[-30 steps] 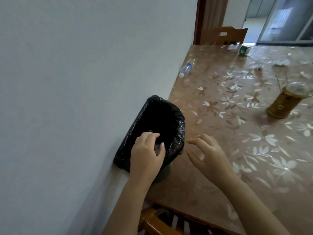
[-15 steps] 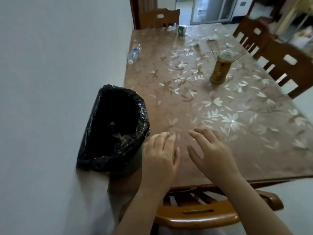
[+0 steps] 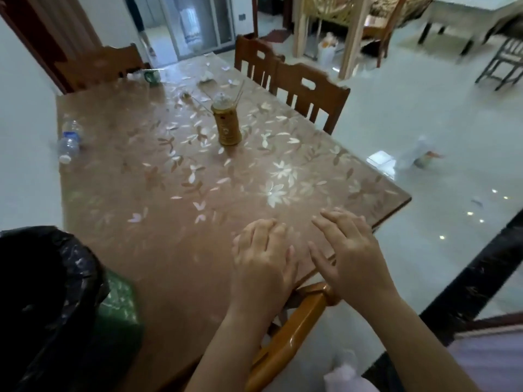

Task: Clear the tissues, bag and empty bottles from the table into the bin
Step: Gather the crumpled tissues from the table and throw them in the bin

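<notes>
A: Head view first. Bin [image 3: 48,301] at about eight o'clock, low at the left edge, lined with black plastic, green wall showing at its right side, standing on the near left part of the table [image 3: 169,222].

B: And the bottles?

A: Clear bottle [image 3: 68,140] at ten o'clock, lying on its side by the table's left edge, white cap toward the camera. Well apart from the bin. Small green bottle [image 3: 152,77] at eleven o'clock, at the far end, blurred.

B: Tissues?

A: Crumpled tissue [image 3: 206,77] near twelve o'clock, far end, right of the green bottle. Cannot tell the bag for certain.

B: Hands?

A: Left hand [image 3: 261,258] at five o'clock, palm down over the near table edge, fingers loosely together, clamped on nothing. Right hand [image 3: 351,256] just beside it, at four o'clock, fingers spread apart, also empty. Touching the table or hovering: cannot tell.

B: Anything else?

A: Gold canister [image 3: 227,124] upright mid-table, thin sticks at its top. Chair [image 3: 308,91] tucked at the right side, another behind it. Wooden chair back [image 3: 291,329] under the wrists. Another clear bottle [image 3: 413,154] lying on the pale floor at three o'clock.
</notes>
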